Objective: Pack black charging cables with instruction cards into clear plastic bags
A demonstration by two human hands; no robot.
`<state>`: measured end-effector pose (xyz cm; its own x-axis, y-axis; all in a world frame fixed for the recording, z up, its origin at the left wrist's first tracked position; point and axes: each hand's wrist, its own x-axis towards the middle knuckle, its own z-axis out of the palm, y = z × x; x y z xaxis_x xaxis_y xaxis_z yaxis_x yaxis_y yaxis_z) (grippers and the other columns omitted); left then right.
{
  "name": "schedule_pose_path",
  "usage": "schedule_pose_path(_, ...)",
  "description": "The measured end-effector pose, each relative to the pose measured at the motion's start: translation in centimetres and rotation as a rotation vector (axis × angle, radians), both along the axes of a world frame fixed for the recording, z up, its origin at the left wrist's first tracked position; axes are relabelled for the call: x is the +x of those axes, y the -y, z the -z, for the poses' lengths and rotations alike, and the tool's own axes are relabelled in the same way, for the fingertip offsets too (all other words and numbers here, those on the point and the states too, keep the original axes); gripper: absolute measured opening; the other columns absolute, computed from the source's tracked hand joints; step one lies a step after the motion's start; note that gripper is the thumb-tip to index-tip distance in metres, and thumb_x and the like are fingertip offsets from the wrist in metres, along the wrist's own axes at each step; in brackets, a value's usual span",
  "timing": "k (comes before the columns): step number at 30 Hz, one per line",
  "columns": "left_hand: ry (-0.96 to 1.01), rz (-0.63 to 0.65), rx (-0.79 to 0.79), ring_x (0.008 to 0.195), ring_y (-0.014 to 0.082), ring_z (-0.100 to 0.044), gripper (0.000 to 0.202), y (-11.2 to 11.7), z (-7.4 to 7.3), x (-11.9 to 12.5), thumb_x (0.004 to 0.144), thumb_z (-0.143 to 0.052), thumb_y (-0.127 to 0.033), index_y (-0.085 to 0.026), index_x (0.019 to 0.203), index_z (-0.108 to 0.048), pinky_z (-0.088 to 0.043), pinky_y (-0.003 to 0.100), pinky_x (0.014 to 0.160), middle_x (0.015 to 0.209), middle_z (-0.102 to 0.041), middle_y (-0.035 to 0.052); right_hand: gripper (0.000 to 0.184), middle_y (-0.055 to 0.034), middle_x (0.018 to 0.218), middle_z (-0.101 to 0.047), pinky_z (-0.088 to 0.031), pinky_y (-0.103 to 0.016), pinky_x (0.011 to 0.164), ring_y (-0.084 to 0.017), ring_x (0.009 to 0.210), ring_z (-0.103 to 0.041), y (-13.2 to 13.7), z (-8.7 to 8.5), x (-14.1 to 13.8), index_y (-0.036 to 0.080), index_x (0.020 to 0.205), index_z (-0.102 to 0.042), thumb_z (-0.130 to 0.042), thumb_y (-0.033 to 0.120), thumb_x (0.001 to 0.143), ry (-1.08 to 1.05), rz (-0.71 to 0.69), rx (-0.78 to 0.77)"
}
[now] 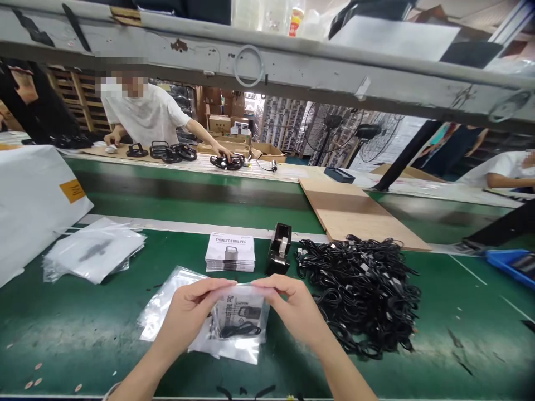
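Observation:
My left hand (pixel 190 312) and my right hand (pixel 292 306) both pinch the top edge of a small clear plastic bag (pixel 242 320), held just above the green table. Inside the bag I see a printed booklet and a coiled black cable. Under it lie several empty clear bags (pixel 167 303). A stack of white booklets (pixel 230 252) sits just beyond my hands, with a black tape dispenser (pixel 279 249) to its right. A big heap of black cables (pixel 363 289) lies right of my right hand.
A pile of filled clear bags (pixel 94 253) and a large white bag (pixel 29 200) lie at the left. A wooden board (pixel 355 214) bridges the green conveyor. A blue tray (pixel 512 264) is at far right. A person across handles black headsets (pixel 225 161).

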<state>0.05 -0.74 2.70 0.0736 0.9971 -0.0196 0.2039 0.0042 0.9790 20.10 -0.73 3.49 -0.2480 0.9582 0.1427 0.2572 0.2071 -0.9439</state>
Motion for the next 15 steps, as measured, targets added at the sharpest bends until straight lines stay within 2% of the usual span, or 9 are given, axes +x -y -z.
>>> schedule_pose_path(2,0.054,0.050,-0.035,0.098,0.0244,-0.059,0.019,-0.2,-0.5,-0.6,0.070,-0.061,-0.036,-0.025,0.082,-0.071,-0.046,0.032,0.085,0.098,-0.070,0.0038,0.027,-0.0011,0.087,-0.069,-0.046,-0.026,0.075,-0.015,0.082,-0.061,-0.2,0.0,0.7,0.023,0.087,-0.070,-0.046,0.012,0.079,0.003,-0.018,0.026)
schedule_pose_path(4,0.220,0.057,-0.112,0.107,0.0250,-0.054,0.035,-0.2,-0.9,-0.7,0.074,-0.055,-0.045,-0.026,0.103,-0.063,-0.042,0.035,0.090,0.111,-0.065,0.0048,0.035,-0.0005,0.083,-0.068,-0.046,-0.026,0.073,-0.014,0.080,-0.061,-0.3,0.4,1.0,0.023,0.083,-0.070,-0.043,0.004,0.074,-0.011,-0.023,0.059)
schedule_pose_path(6,0.329,0.051,-0.182,0.110,0.0250,-0.052,0.053,-0.2,-1.0,-0.1,0.076,-0.045,-0.056,-0.026,0.119,-0.050,-0.041,0.037,0.091,0.117,-0.060,0.0063,0.040,-0.0001,0.081,-0.067,-0.046,-0.025,0.072,-0.013,0.079,-0.061,-0.2,0.9,1.0,0.023,0.078,-0.071,-0.040,-0.002,0.070,-0.029,-0.035,0.100)
schedule_pose_path(7,0.315,0.067,-0.213,0.107,0.0251,-0.054,0.056,-0.2,-0.8,0.3,0.075,-0.045,-0.059,-0.025,0.120,-0.048,-0.042,0.036,0.088,0.116,-0.061,0.0071,0.041,-0.0001,0.082,-0.066,-0.046,-0.025,0.072,-0.013,0.079,-0.061,-0.2,1.1,0.9,0.023,0.076,-0.070,-0.039,-0.003,0.069,-0.029,-0.047,0.121)
schedule_pose_path(9,0.179,0.107,-0.243,0.091,0.0242,-0.061,0.051,-0.1,-0.3,1.4,0.071,-0.052,-0.057,-0.021,0.107,-0.057,-0.047,0.032,0.077,0.099,-0.068,0.0076,0.038,-0.0009,0.088,-0.065,-0.045,-0.025,0.074,-0.014,0.083,-0.059,-0.2,1.3,0.9,0.023,0.077,-0.069,-0.040,0.000,0.071,-0.003,-0.047,0.168)
schedule_pose_path(10,0.106,0.114,-0.241,0.081,0.0228,-0.063,0.044,0.0,0.1,1.9,0.070,-0.057,-0.054,-0.018,0.097,-0.061,-0.048,0.030,0.070,0.088,-0.070,0.0066,0.034,-0.0018,0.092,-0.064,-0.045,-0.026,0.073,-0.014,0.083,-0.059,-0.3,1.3,1.1,0.023,0.082,-0.068,-0.041,0.003,0.074,0.013,-0.001,0.187)
schedule_pose_path(11,0.055,0.108,-0.231,0.072,0.0213,-0.063,0.038,0.0,0.5,2.4,0.069,-0.059,-0.051,-0.017,0.085,-0.063,-0.048,0.028,0.064,0.077,-0.069,0.0054,0.029,-0.0031,0.096,-0.062,-0.046,-0.026,0.071,-0.015,0.081,-0.059,-0.6,1.3,1.3,0.023,0.088,-0.066,-0.043,0.009,0.078,0.031,0.089,0.194)
schedule_pose_path(13,0.019,0.043,-0.181,0.061,0.0184,-0.060,0.035,0.2,1.3,3.0,0.070,-0.057,-0.051,-0.016,0.069,-0.062,-0.047,0.025,0.056,0.062,-0.065,0.0028,0.021,-0.0058,0.099,-0.058,-0.045,-0.028,0.066,-0.015,0.071,-0.059,-1.5,1.3,2.0,0.021,0.095,-0.061,-0.045,0.024,0.082,0.083,0.358,0.147)
schedule_pose_path(15,0.025,-0.028,-0.139,0.052,0.0155,-0.056,0.035,0.3,1.8,3.3,0.068,-0.058,-0.052,-0.017,0.060,-0.058,-0.045,0.024,0.051,0.053,-0.060,-0.0002,0.024,-0.0069,0.095,-0.058,-0.045,-0.030,0.061,-0.015,0.060,-0.057,-2.7,1.4,2.8,0.019,0.087,-0.062,-0.047,0.038,0.080,0.132,0.566,0.049)
